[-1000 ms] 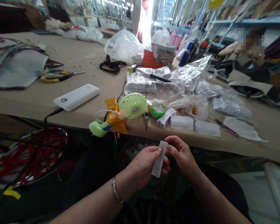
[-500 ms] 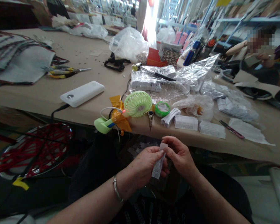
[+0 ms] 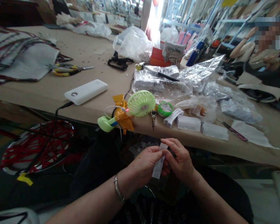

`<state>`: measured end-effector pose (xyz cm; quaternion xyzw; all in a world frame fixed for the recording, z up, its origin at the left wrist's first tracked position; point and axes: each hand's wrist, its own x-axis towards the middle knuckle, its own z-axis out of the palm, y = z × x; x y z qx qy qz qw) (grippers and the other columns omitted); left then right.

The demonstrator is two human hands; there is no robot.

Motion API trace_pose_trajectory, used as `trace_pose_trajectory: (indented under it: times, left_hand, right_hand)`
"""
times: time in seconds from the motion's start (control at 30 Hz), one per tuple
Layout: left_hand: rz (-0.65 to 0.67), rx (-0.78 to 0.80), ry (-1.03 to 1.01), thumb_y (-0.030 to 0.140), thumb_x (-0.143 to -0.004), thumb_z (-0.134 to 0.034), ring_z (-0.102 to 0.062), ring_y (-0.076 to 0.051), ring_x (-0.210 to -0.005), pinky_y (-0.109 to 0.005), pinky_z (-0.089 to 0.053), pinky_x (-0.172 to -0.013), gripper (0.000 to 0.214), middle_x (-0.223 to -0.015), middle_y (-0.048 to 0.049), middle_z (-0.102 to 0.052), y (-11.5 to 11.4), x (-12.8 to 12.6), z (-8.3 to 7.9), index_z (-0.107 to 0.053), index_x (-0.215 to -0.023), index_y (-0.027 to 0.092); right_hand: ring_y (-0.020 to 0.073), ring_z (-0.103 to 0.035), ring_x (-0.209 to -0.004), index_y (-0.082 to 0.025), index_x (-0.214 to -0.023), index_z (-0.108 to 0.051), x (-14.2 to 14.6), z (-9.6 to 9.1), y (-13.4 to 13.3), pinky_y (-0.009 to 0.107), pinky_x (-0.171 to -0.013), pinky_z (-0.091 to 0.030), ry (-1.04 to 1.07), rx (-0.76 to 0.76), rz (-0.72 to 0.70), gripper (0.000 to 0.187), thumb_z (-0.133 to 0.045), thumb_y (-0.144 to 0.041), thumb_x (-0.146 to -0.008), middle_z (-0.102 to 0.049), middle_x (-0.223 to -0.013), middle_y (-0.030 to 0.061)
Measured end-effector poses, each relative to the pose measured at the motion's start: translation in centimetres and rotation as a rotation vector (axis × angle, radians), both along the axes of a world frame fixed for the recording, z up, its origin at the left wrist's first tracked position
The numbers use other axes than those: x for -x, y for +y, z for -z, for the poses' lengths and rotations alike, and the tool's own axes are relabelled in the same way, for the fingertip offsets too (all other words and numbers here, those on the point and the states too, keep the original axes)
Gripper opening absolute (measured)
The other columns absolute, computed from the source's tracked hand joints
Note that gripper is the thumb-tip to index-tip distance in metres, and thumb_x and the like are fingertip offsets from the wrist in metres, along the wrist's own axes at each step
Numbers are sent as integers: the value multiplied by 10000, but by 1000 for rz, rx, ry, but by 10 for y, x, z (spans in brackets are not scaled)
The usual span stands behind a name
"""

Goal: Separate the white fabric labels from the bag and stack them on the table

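Observation:
Between my hands, just below the table's front edge, is a narrow white printed label (image 3: 157,168). My left hand (image 3: 145,165) pinches it, thumb on top. My right hand (image 3: 180,160) has its thumb and fingers closed on the label's upper end. Right in front of them on the table edge lie a fanned stack of labels (image 3: 173,117) and two flat stacks, one a printed label stack (image 3: 188,123), the other a label stack (image 3: 214,132) farther right. A soldering-iron-like tool (image 3: 153,119) points its metal tip over the edge, beside a round green container (image 3: 165,109).
A green fan (image 3: 141,103) is taped at the table edge, wired near a white power bank (image 3: 86,91). Yellow-handled pliers or snips (image 3: 66,69) lie left. Clear plastic bags (image 3: 163,88) and a hammer-like tool (image 3: 157,72) lie behind. Another person (image 3: 258,56) sits at right.
The view has turned slightly left, so the table things sit farther right. My hands keep hold of the label, with the right fingers shifted a little. The other person's arm is raised higher.

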<state>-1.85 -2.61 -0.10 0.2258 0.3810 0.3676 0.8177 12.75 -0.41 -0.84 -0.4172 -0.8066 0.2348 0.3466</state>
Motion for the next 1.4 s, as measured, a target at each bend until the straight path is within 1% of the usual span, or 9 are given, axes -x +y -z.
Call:
trace_pose_trajectory:
  times: [0.13, 0.3, 0.37, 0.47, 0.73, 0.9, 1.0, 1.23, 1.4]
  left_hand:
    - [-39, -17, -17, 325, -777, -549, -532, -102, -461, -225, -413, -465, 195, -570, 2, -541, 0, 2, -2, -555, -753, 131]
    - [-68, -9, 41, 358, -754, -584, -538, -107, -466, -217, -396, -459, 250, -580, 9, -548, 0, 5, -6, -584, -874, 138]
    - [-81, -27, 60, 368, -753, -585, -536, -106, -474, -221, -401, -470, 269, -587, 9, -551, 0, 6, -6, -582, -892, 138]
    - [-102, -53, 101, 372, -758, -573, -524, -108, -476, -224, -397, -472, 251, -571, 13, -541, 0, 6, -6, -568, -847, 138]
    - [-150, -154, 197, 382, -763, -544, -477, -102, -480, -224, -370, -497, 250, -542, 9, -526, 4, 10, -2, -559, -680, 147]
    - [-282, -386, 412, 299, -743, -581, -462, -108, -586, -211, -355, -570, 184, -606, 3, -563, 13, 21, 3, -628, -661, 141]
    - [-332, -445, 549, 262, -740, -580, -475, -118, -609, -211, -361, -589, 143, -635, 1, -591, 18, 26, 2, -667, -702, 154]
    - [-373, -589, 755, 261, -780, -535, -512, -123, -619, -203, -375, -591, 168, -640, -1, -603, 26, 31, -1, -658, -712, 170]
    - [-393, -674, 791, 255, -793, -521, -499, -106, -584, -193, -361, -566, 181, -611, 15, -586, 30, 32, 0, -646, -691, 174]
  right_hand:
    - [168, -588, -858, -202, -1162, -512, 2, -2, 2, 308, -788, -479, 210, 253, 60, 336, -504, -299, -841, -610, -961, 52]
    - [100, -531, -584, -165, -833, -560, 5, -2, 10, 213, -556, -446, 485, 685, 50, 180, -566, -339, -790, -570, -678, -13]
    - [88, -508, -533, -160, -791, -552, 6, 0, 14, 200, -513, -423, 538, 777, 44, 178, -584, -335, -777, -555, -637, -24]
    - [79, -495, -481, -163, -777, -549, 9, 1, 17, 193, -473, -404, 553, 823, 32, 175, -600, -330, -768, -556, -608, -34]
    - [77, -445, -385, -172, -722, -535, 26, -7, 22, 191, -401, -358, 539, 825, 6, 182, -596, -339, -759, -511, -477, -59]
    - [89, -468, -522, -165, -707, -557, 35, -8, 31, 201, -499, -392, 441, 627, 42, 158, -593, -316, -739, -528, -580, -35]
    - [81, -422, -545, -158, -696, -562, 38, -6, 36, 194, -510, -363, 346, 513, 92, 150, -582, -301, -739, -484, -595, -38]
    - [98, -454, -587, -164, -713, -563, 42, -5, 39, 198, -545, -383, 282, 390, 111, 136, -547, -288, -765, -514, -634, -24]
    - [103, -472, -598, -170, -730, -566, 41, -3, 42, 199, -555, -393, 275, 340, 95, 128, -535, -285, -777, -525, -643, -23]
